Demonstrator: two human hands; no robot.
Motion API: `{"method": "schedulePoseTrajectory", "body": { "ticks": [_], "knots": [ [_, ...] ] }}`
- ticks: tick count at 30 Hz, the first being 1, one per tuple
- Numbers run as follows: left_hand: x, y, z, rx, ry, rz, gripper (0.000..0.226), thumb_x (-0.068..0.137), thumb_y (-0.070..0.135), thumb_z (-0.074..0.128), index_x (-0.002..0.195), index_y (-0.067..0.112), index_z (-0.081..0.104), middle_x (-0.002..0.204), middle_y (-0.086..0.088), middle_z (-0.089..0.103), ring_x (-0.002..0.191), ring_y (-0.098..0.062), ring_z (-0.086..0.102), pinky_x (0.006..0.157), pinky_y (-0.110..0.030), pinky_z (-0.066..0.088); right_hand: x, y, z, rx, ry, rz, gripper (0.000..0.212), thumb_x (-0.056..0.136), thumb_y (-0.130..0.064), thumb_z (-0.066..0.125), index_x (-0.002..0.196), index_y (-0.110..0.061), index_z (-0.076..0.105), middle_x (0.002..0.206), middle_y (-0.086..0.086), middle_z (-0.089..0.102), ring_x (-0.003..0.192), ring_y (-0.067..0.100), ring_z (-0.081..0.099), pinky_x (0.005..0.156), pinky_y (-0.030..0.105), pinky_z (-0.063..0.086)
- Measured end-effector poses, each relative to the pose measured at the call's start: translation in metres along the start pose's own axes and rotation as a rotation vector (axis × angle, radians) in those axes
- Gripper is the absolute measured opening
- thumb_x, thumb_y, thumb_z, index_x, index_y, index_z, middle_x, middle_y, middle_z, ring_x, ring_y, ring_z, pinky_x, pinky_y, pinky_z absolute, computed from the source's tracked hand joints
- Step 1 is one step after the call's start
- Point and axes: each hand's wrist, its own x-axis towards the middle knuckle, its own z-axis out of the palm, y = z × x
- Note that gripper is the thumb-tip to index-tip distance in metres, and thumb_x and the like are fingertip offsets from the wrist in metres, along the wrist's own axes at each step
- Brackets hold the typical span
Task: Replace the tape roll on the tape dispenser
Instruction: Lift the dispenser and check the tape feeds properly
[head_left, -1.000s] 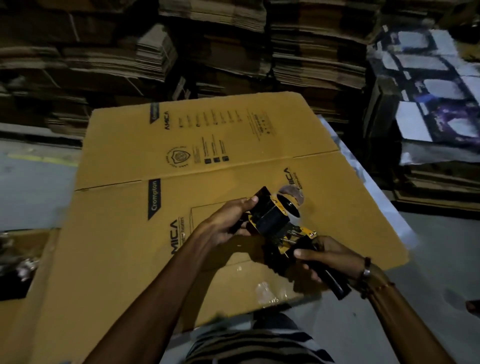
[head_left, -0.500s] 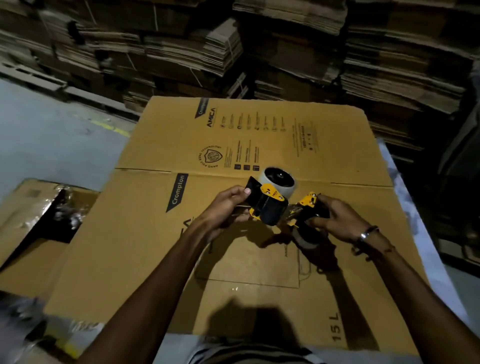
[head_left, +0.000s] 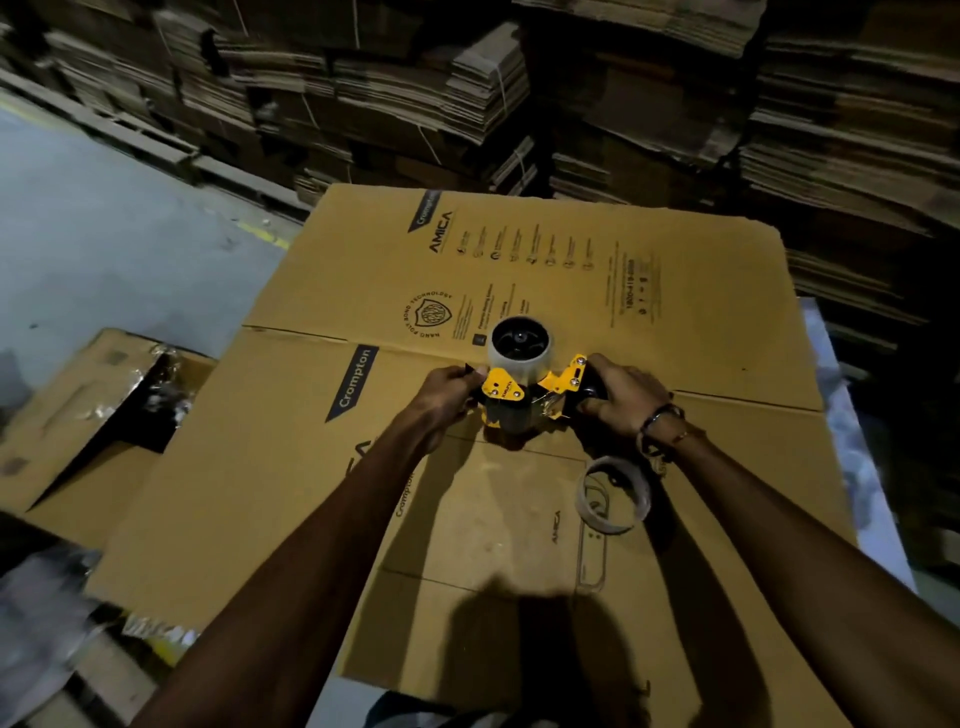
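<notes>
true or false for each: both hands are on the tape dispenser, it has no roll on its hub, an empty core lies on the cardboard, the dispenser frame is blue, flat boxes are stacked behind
1. Both hands hold the tape dispenser. True: the left hand grips one end, the right hand the other.
2. The hub carries no roll. False: a tape roll sits on it.
3. An empty core lies on the cardboard sheet. True, below the right wrist.
4. The dispenser frame is blue. False: it is yellow and black.
5. Flattened boxes are stacked behind. True.
</notes>
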Motion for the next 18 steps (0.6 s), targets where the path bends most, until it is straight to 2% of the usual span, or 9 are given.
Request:
{"method": "schedulePoseTrajectory", "body": {
  "ticks": [2,6,9,11,14,18],
  "knots": [
    [0.007,-0.003,0.001,0.004,0.034,-0.007,0.024,0.101,0.023,0.054,0.112,0.006,0.065,0.077,-0.003,0.06,0.068,-0.013,0.052,0.067,-0.027,0.039,0.005,-0.001,0.006,0.006,0.013,-0.001,0.046,0.088,-0.03,0.066,0.128,-0.02,0.047,0.115,0.014,0.069,0.102,0.04,0.063,0.072,0.032,0.034],
    [0.02,-0.01,0.001,0.038,0.087,-0.013,0.03,0.1,0.022,0.055,0.113,-0.002,0.067,0.098,-0.012,0.069,0.08,-0.017,0.059,0.06,-0.021,0.042,0.012,-0.001,0.02,0.015,0.04,0.016,0.046,0.088,-0.027,0.065,0.13,-0.021,0.046,0.116,0.01,0.07,0.105,0.036,0.063,0.078,0.033,0.034],
    [0.031,-0.019,0.002,0.054,0.123,-0.025,0.029,0.097,0.025,0.061,0.107,0.0,0.071,0.104,-0.017,0.073,0.084,-0.02,0.062,0.07,-0.028,0.045,0.013,0.0,0.028,-0.005,0.042,0.029,0.047,0.088,-0.027,0.064,0.131,-0.021,0.046,0.117,0.011,0.069,0.108,0.037,0.062,0.085,0.036,0.037],
    [0.038,-0.025,0.002,0.081,0.14,-0.035,0.027,0.094,0.027,0.064,0.102,0.003,0.073,0.096,-0.014,0.073,0.084,-0.021,0.061,0.075,-0.031,0.046,0.013,0.003,0.032,-0.007,0.034,0.036,0.048,0.087,-0.028,0.065,0.131,-0.022,0.046,0.116,0.01,0.07,0.107,0.036,0.063,0.087,0.037,0.038],
    [0.043,-0.029,0.002,0.149,0.155,-0.008,0.025,0.094,0.027,0.064,0.1,0.005,0.074,0.087,-0.008,0.07,0.076,-0.016,0.058,0.074,-0.029,0.046,0.015,0.005,0.034,-0.021,0.039,0.026,0.05,0.086,-0.028,0.066,0.132,-0.023,0.046,0.114,0.009,0.07,0.106,0.036,0.063,0.086,0.037,0.037],
    [0.042,-0.028,0.002,0.236,0.2,0.02,0.027,0.093,0.03,0.066,0.097,0.005,0.075,0.086,-0.009,0.067,0.08,-0.017,0.056,0.074,-0.029,0.043,0.015,0.003,0.035,-0.033,0.046,0.038,0.053,0.085,-0.028,0.068,0.133,-0.023,0.048,0.119,0.005,0.069,0.11,0.033,0.062,0.091,0.039,0.038]
  ]
}}
